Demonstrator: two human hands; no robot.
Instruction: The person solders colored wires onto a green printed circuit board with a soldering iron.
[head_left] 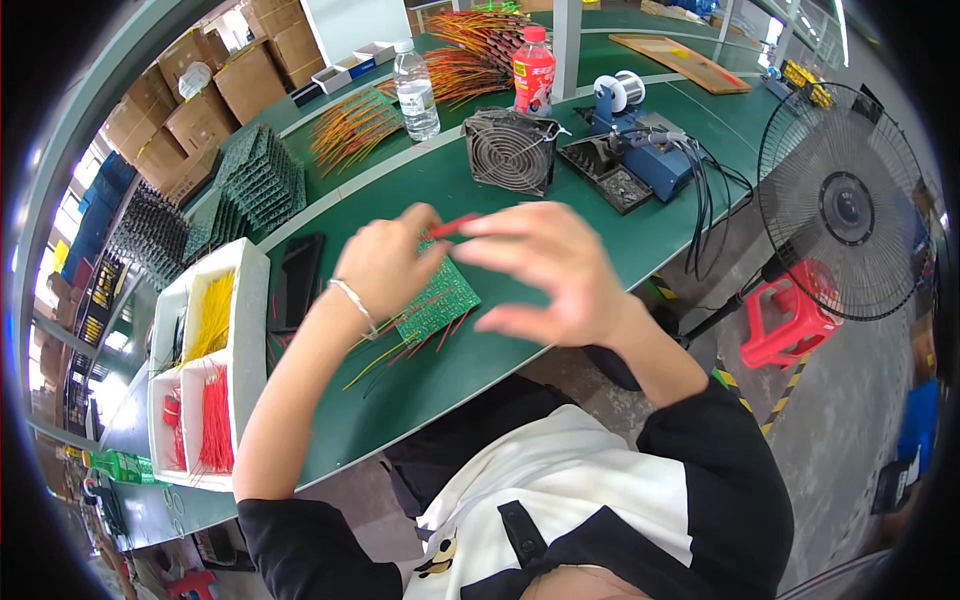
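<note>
On the green table in front of me lies a green circuit board (pixel 458 296) with red, yellow and dark wires trailing off its near edge. My left hand (pixel 388 268), wearing a white bracelet, is over the board's left side. Its fingers are closed on a small red piece (pixel 452 226), whose kind I cannot make out. My right hand (pixel 550 270) hovers over the board's right side, thumb apart from the stretched fingers. Its upper fingertips come close to the red piece; whether they touch it is unclear. Part of the board is hidden behind my left hand.
A white foam box (pixel 252 330) of red wires (pixel 216 420) and yellow wires (pixel 210 318) sits left, beside a black tray (pixel 298 275). Beyond are a small box fan (pixel 511 152), two bottles, a blue spool device (pixel 655 160) and wired boards. A standing fan (pixel 846 205) is right.
</note>
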